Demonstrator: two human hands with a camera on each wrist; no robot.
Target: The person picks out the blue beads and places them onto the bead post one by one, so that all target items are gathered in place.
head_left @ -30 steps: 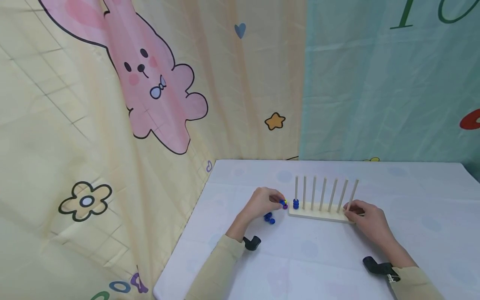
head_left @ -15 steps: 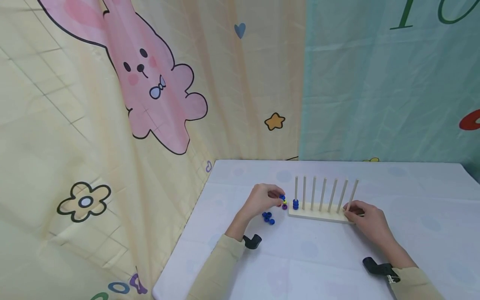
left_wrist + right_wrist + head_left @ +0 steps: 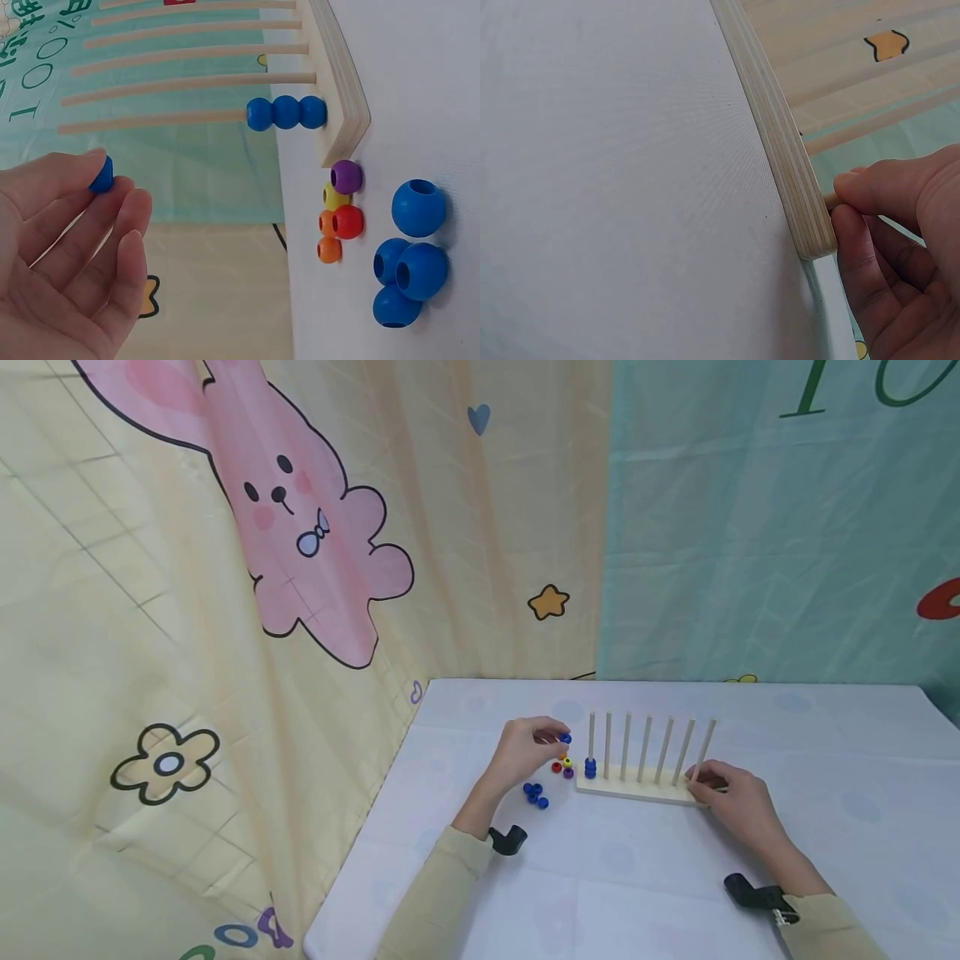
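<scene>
A wooden peg rack, with a pale base [image 3: 637, 790] and a row of upright pegs, stands on the table. Three blue beads [image 3: 286, 112] are threaded at the bottom of its leftmost peg [image 3: 592, 735]. Thumb and fingertips of my left hand [image 3: 525, 750] pinch another blue bead [image 3: 105, 177], raised to the left of that peg and mostly covered by the fingers in the left wrist view. At the far end, my right hand [image 3: 733, 797] pinches the rightmost peg [image 3: 706, 745] low down, fingers right at the end of the base.
Several loose blue beads [image 3: 420, 208] lie on the white tabletop [image 3: 615, 885] below the left hand. By the rack's left end are a purple bead [image 3: 346, 177], a red bead [image 3: 348, 223], a yellow bead [image 3: 335, 196] and orange beads [image 3: 328, 250]. Printed curtains [image 3: 480, 527] hang behind.
My left hand has lifted the pinched blue bead up from beside the coloured beads, which now show more fully. The right hand stays on the rightmost peg.
</scene>
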